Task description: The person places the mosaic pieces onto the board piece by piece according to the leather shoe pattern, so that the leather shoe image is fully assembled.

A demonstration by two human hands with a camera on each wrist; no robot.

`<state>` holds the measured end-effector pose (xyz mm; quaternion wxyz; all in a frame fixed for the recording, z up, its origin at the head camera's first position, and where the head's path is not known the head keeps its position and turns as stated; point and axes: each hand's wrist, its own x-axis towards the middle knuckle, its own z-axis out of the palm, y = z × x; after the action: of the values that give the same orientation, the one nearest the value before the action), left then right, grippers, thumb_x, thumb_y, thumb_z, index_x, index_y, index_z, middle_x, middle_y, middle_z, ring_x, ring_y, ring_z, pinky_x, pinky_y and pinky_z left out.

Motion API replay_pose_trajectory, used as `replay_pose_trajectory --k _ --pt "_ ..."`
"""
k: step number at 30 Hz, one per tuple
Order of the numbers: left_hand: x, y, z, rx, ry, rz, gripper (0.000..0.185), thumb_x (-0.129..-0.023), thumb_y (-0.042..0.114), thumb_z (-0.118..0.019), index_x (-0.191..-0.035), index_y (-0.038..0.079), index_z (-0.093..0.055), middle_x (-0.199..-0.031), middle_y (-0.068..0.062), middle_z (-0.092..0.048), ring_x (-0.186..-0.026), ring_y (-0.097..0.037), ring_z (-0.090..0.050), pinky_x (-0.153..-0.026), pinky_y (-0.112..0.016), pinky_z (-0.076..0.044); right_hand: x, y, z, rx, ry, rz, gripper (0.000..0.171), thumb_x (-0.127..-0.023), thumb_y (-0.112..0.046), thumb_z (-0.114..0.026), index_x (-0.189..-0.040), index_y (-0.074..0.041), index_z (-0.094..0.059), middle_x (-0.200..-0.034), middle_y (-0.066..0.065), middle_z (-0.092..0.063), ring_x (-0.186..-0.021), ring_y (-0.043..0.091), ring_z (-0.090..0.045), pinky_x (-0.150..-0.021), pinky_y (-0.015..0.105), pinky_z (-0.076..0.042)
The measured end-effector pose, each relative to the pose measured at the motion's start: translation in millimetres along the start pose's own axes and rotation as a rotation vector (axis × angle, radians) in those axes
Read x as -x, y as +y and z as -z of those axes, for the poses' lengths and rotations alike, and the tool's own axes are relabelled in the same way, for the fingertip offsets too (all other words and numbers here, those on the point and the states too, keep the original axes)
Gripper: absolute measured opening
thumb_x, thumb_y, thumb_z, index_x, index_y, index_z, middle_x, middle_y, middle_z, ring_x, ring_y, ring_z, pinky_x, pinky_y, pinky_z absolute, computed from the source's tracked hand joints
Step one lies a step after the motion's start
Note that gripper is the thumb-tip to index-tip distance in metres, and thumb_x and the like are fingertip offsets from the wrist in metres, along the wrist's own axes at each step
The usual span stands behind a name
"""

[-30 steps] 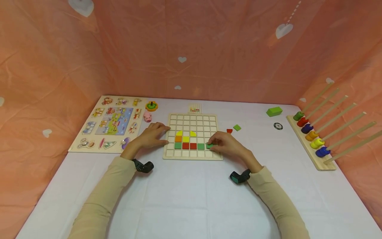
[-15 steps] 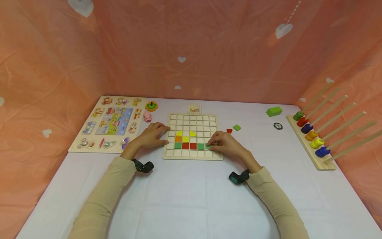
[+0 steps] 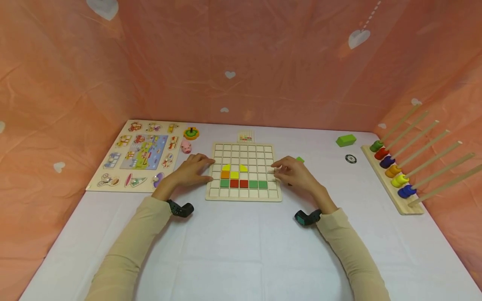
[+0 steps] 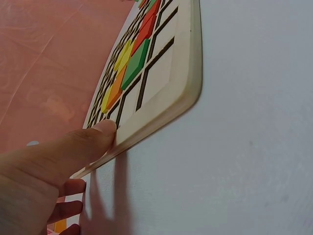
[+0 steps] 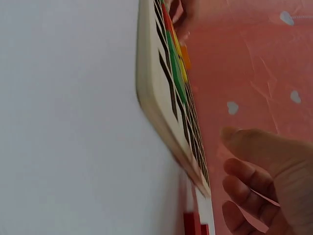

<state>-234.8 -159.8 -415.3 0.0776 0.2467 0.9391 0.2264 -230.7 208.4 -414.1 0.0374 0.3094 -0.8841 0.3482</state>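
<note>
Lifting clear, the right hand (image 3: 295,174) has left its green tile (image 3: 262,184) seated in the grid board (image 3: 243,196), ending a five-tile row under four yellow and orange tiles; most cells are sitting bare.

Left wrist view: the left hand (image 4: 46,169) is pressing the board's edge, holding nothing.

Right wrist view: loosely curled fingers (image 5: 244,176) are hovering empty beside a red piece (image 5: 194,224).

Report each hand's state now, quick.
Left hand: open, fingers resting on the wooden grid board.
Right hand: open, holding nothing.

grid board (image 3: 243,196) between hands; peg puzzle (image 3: 113,171) left; rod rack (image 3: 391,188) right
</note>
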Motion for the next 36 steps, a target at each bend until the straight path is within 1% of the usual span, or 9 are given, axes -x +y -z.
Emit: replay_pose_trajectory --k 3,7,11,15,18,22,25,31,36 --pt "0.4 0.1 0.2 0.0 0.005 -0.009 0.062 -0.083 0.033 -0.068 -0.136 0.009 -0.047 -0.132 -0.019 -0.043 -0.121 -0.035 -0.036 -0.102 -0.053 -0.03 2.4 8.2 6.5 0.031 0.041 -0.012 0.028 -0.08 -0.006 -0.071 -0.107 -0.002 -0.066 -0.096 0.013 -0.062 -0.083 0.024 -0.055 -0.073 0.038 -0.048" --pt "0.7 0.1 0.2 0.0 0.001 -0.005 0.062 -0.083 0.032 -0.068 -0.136 0.009 -0.047 -0.133 -0.019 -0.043 -0.122 -0.035 -0.035 -0.102 -0.053 -0.03 6.6 17.8 14.0 0.048 0.065 -0.06 0.031 -0.079 -0.004 -0.072 -0.109 -0.001 -0.065 -0.094 0.014 -0.062 -0.083 0.025 -0.055 -0.074 0.04 -0.048" --pt "1.0 0.2 0.4 -0.003 0.0 0.001 0.062 -0.083 0.032 -0.069 -0.137 0.009 -0.046 -0.133 -0.019 -0.042 -0.122 -0.036 -0.035 -0.103 -0.053 -0.029 10.9 25.4 20.2 0.053 0.092 -0.138 0.032 -0.08 -0.004 -0.069 -0.112 -0.001 -0.064 -0.099 0.015 -0.06 -0.085 0.025 -0.054 -0.077 0.04 -0.047" --pt "0.9 0.4 0.5 -0.003 0.0 0.002 0.063 -0.083 0.033 -0.069 -0.137 0.009 -0.046 -0.133 -0.019 -0.042 -0.122 -0.036 -0.035 -0.102 -0.053 -0.029 14.0 31.9 23.8 0.054 0.116 -0.242 0.033 -0.083 -0.005 -0.067 -0.115 -0.002 -0.062 -0.105 0.017 -0.056 -0.088 0.027 -0.053 -0.078 0.039 -0.044" --pt "0.8 0.5 0.3 -0.005 0.0 0.001 0.063 -0.083 0.033 -0.069 -0.136 0.009 -0.047 -0.133 -0.019 -0.042 -0.122 -0.035 -0.035 -0.102 -0.053 -0.03 14.3 36.7 24.8 0.061 0.117 -0.315 0.036 -0.084 -0.007 -0.066 -0.119 -0.001 -0.059 -0.108 0.019 -0.051 -0.089 0.029 -0.052 -0.077 0.04 -0.043" --pt "1.0 0.4 0.1 -0.004 0.001 0.002 0.063 -0.083 0.033 -0.069 -0.136 0.009 -0.047 -0.132 -0.018 -0.043 -0.122 -0.035 -0.036 -0.102 -0.052 -0.03 11.8 42.4 25.2 0.077 0.132 -0.376 0.042 -0.084 -0.007 -0.065 -0.124 -0.001 -0.055 -0.112 0.023 -0.047 -0.091 0.031 -0.049 -0.078 0.041 -0.041" --pt "0.9 -0.2 -0.2 -0.002 0.003 0.003 0.063 -0.083 0.033 -0.069 -0.136 0.009 -0.047 -0.132 -0.018 -0.043 -0.121 -0.035 -0.036 -0.102 -0.052 -0.03 9.3 45.8 25.1 0.091 0.152 -0.389 0.041 -0.084 -0.007 -0.065 -0.123 0.0 -0.055 -0.111 0.024 -0.048 -0.09 0.031 -0.048 -0.078 0.041 -0.04" --pt "-0.7 -0.7 -0.9 -0.001 -0.004 0.01 0.063 -0.083 0.033 -0.069 -0.137 0.009 -0.046 -0.133 -0.018 -0.042 -0.121 -0.034 -0.035 -0.103 -0.052 -0.03 6.1 48.6 24.7 0.144 0.173 -0.368 0.032 -0.084 -0.005 -0.065 -0.114 0.004 -0.06 -0.097 0.022 -0.057 -0.085 0.03 -0.05 -0.075 0.04 -0.041" --pt "-0.8 0.3 -0.4 0.005 -0.011 0.018 0.063 -0.083 0.033 -0.069 -0.137 0.01 -0.046 -0.133 -0.017 -0.042 -0.122 -0.033 -0.035 -0.103 -0.051 -0.03 1.7 42.2 23.8 0.122 0.184 -0.373 0.03 -0.086 -0.009 -0.064 -0.113 0.004 -0.062 -0.1 0.021 -0.058 -0.09 0.031 -0.052 -0.08 0.043 -0.044"
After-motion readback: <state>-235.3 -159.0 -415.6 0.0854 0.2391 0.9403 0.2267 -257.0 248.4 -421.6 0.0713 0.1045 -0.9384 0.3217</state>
